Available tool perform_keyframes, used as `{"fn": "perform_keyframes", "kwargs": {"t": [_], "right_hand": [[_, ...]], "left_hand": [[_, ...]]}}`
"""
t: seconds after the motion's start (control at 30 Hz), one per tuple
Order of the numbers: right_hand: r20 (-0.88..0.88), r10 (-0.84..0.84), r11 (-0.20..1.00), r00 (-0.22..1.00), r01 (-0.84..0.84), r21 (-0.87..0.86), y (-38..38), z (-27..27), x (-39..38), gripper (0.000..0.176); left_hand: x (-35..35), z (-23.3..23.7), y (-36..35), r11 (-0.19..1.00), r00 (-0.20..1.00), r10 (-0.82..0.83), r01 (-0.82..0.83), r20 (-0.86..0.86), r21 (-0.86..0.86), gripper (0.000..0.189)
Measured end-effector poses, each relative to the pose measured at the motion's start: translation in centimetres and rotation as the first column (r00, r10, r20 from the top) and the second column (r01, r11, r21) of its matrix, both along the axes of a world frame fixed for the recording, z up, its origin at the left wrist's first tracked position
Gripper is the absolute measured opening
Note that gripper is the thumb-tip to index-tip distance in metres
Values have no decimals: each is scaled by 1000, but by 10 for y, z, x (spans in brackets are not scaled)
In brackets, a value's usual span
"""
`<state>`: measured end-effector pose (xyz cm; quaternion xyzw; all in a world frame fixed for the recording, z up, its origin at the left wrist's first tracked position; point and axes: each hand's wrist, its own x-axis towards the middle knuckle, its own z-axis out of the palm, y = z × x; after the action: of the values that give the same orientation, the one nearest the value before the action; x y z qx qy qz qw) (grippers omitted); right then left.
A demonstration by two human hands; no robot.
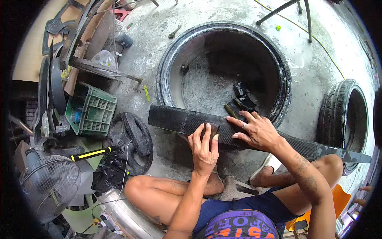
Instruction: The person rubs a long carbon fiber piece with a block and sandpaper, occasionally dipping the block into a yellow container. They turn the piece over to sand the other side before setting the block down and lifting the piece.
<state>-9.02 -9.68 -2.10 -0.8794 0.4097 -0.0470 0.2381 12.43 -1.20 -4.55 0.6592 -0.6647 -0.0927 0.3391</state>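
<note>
A long black rubber strip (pixel 179 119) lies across the rim of a large tyre (pixel 167 75) and runs off to the right over my knee. My left hand (pixel 203 149) is closed around a small dark brown block (pixel 210 130) and presses it onto the strip's near edge. My right hand (pixel 256 129) lies flat on the strip just to the right, fingers spread, holding it down. I sit low with bare knees on either side of the strip.
A second tyre (pixel 346 119) stands at the right. A green plastic crate (pixel 90 109), a black weight plate (pixel 133 139) with a yellow-handled tool (pixel 93 153), a fan (pixel 47 185) and piled scrap fill the left. Black rubber offcuts (pixel 242 99) lie inside the large tyre.
</note>
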Motion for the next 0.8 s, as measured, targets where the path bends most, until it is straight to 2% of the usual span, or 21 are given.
{"fn": "perform_keyframes", "kwargs": {"t": [0.13, 0.33, 0.43, 0.5, 0.67, 0.8], "right_hand": [[-28, -23, 1000, 999, 23, -2, 3, 5, -12, 56], [59, -53, 999, 997, 52, 13, 11, 1, -32, 54], [-8, -41, 997, 999, 41, -62, 15, 6, -38, 55], [-39, -34, 998, 999, 32, -60, 16, 7, -37, 56], [47, -30, 990, 998, 36, -134, 13, -8, -15, 55], [44, -28, 990, 999, 34, -140, 7, -7, -7, 54]], "left_hand": [[0, 0, 0, 1000, 1000, -2, 2, 1, 1, 42], [0, 0, 1, 1000, 1000, 0, 0, 10, 1, 42], [-1, 0, 1, 1000, 1000, 0, 0, 8, -4, 42], [-1, 0, 0, 1000, 1000, -3, 3, 5, -13, 42], [-2, -1, 0, 1000, 1000, -9, 10, 24, -26, 42], [-2, 0, -1, 999, 999, -3, 4, 35, -32, 41]]}}
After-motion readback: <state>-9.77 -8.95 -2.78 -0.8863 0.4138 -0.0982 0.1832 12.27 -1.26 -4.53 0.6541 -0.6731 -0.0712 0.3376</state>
